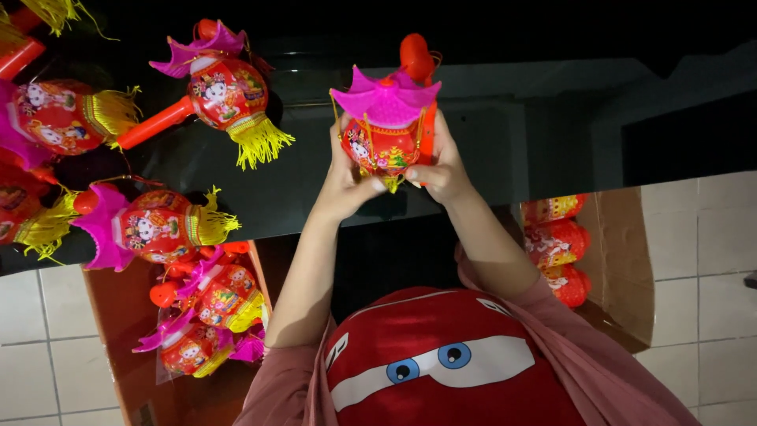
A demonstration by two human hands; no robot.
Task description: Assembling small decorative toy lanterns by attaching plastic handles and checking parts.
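**poster_a:** Starting from what's closest to the camera: red shirt with cartoon eyes (430, 367), pink sleeves, both arms reaching up over the dark glossy surface (505, 150). The left hand (345, 183) and right hand (443, 170) are both wrapped around one toy lantern (386, 134): red body, magenta pagoda-style roof, a little yellow tassel at the bottom, and a red handle piece poking out past the roof.

**poster_b:** How tight is the grip? Looks like a pinch to me.

**poster_a:** Fingers (426, 173) are curled closed on the lantern's sides, thumbs meeting near the tassel end. It's lifted just above the surface, not resting on it. My read is this is the assembly or checking stage, with the hands working on the bottom where the tassel sits. That's a judgement, though; I can't see exactly what the thumbs are pressing.

**poster_b:** And whatever comes after needs what?

**poster_a:** I'd say a steady two-handed hold and a light touch, since the fringe and roof points look flimsy. Plus a free spot on the surface if it joins the others.

**poster_b:** Others?

**poster_a:** Further out, to the left, one finished lantern (225, 91) with an orange stick lies on the surface, another (154, 225) nearer the edge. A cardboard box (118, 315) on the floor at left holds bagged ones, and a box on the right (623, 260) holds plain red bodies (556, 244).
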